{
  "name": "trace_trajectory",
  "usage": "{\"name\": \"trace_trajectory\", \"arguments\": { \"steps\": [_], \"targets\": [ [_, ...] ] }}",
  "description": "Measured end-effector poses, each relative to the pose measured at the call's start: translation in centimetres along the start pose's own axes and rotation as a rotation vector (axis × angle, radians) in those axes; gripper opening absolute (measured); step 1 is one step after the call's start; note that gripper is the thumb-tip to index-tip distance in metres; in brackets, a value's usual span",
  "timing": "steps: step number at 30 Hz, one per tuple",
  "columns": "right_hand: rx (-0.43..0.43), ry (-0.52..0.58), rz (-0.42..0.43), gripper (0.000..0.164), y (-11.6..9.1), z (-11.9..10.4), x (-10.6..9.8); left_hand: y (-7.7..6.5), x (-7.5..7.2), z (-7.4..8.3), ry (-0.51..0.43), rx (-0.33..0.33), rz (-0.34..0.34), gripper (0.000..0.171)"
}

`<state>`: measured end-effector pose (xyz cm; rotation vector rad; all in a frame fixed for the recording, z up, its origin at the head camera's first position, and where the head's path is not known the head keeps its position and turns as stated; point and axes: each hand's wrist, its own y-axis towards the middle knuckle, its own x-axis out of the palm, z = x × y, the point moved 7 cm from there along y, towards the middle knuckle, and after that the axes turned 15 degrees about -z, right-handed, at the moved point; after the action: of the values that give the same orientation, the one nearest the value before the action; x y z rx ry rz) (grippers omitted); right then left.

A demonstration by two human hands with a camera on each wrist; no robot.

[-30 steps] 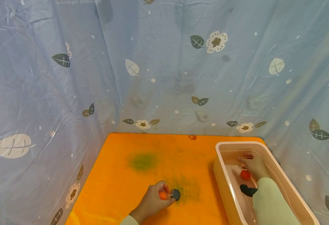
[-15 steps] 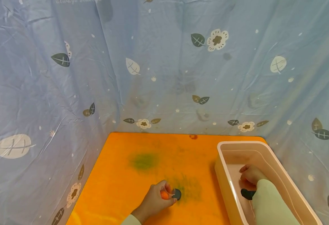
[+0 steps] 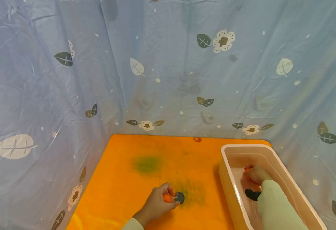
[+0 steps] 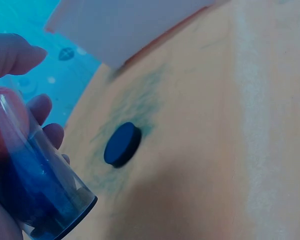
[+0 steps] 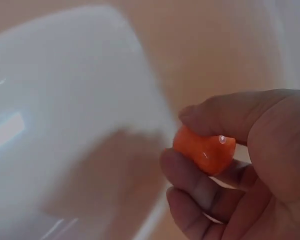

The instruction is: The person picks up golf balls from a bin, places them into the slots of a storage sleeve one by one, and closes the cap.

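Note:
My left hand (image 3: 157, 203) grips a clear plastic tube (image 4: 65, 185) over the orange tabletop. An orange-red ball (image 4: 7, 117) sits inside it, with something dark blue beyond it, blurred. Beside that hand a dark round disc (image 4: 122, 145), like a lid, lies on the table. Inside the peach bin (image 3: 228, 172), my right hand (image 3: 259, 175) pinches a shiny orange ball (image 5: 205, 152) between thumb and fingers. Near the right sleeve, a black curved object (image 3: 252, 194) rests on the bin floor, partly covered by the sleeve.
The bin stands at the right of the orange table (image 3: 122, 179), its high walls surrounding the right hand. Blue patterned curtains (image 3: 168, 80) enclose the back and both sides. Green stains mark the tabletop.
My right hand has come down and nearer inside the bin to the ball that lay on its floor, and now pinches it. The left hand and tube have barely moved.

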<state>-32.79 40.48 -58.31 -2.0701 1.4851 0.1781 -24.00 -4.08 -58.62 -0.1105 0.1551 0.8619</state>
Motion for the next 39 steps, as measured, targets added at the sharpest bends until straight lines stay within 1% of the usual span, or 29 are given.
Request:
{"name": "trace_trajectory", "arguments": {
  "steps": [2,4,6,7,9,11,13,15,20,23,26,29,32,34,37,39],
  "targets": [
    [-0.042,0.025,-0.008,0.013,0.5,-0.4,-0.5,0.0,-0.1,0.1,0.006,0.001,-0.001,0.027],
    [-0.074,0.045,-0.009,0.013,0.6,-1.2,-0.8,-0.1,-0.1,0.1,0.011,-0.002,-0.008,0.026],
    [-0.083,0.028,0.022,0.015,0.5,-2.1,-1.1,-0.1,0.0,0.0,0.018,-0.011,-0.016,0.026],
    [-0.077,0.015,0.038,0.018,0.4,-2.6,-1.2,0.0,0.0,0.0,0.023,-0.016,-0.02,0.026],
    [-0.065,-0.019,0.057,0.032,-0.2,-3.9,-1.1,0.0,0.0,-0.1,0.034,-0.024,-0.022,0.025],
    [-0.075,-0.056,0.074,0.04,-0.7,-5.3,-1.0,0.0,0.0,-0.1,0.043,-0.026,-0.019,0.025],
    [-0.099,-0.08,0.087,0.042,-1.3,-6.6,-0.8,0.0,0.0,0.0,0.051,-0.023,-0.016,0.024],
    [-0.142,-0.089,0.099,0.044,-1.8,-8.1,-0.6,0.0,0.0,0.1,0.055,-0.018,-0.014,0.024],
    [-0.229,-0.033,0.14,0.05,-3.3,-11.9,0.1,0.0,0.1,0.1,0.053,-0.02,-0.017,0.026],
    [-0.296,0.022,0.17,0.054,-4.3,-14.3,0.9,0.0,0.1,0.0,0.046,-0.031,-0.015,0.025],
    [-0.35,0.05,0.191,0.055,-5.5,-16.5,2.0,0.0,0.1,-0.1,0.044,-0.039,-0.013,0.025],
    [-0.383,0.049,0.194,0.053,-6.5,-18.4,3.3,0.1,0.1,-0.1,0.036,-0.044,-0.011,0.026],
    [-0.431,0.064,0.176,0.048,-7.3,-20.1,4.7,0.2,0.1,-0.1,0.023,-0.047,-0.012,0.026],
    [-0.472,0.094,0.155,0.044,-7.6,-21.0,5.8,0.2,0.1,-0.1,0.023,-0.047,-0.011,0.026],
    [-0.532,0.16,0.125,0.039,-8.0,-22.0,7.8,0.2,0.1,0.0,0.033,-0.041,-0.017,0.026],
    [-0.56,0.183,0.107,0.036,-8.2,-22.4,9.3,0.2,0.2,0.0,0.049,-0.036,-0.021,0.026]
  ]
}}
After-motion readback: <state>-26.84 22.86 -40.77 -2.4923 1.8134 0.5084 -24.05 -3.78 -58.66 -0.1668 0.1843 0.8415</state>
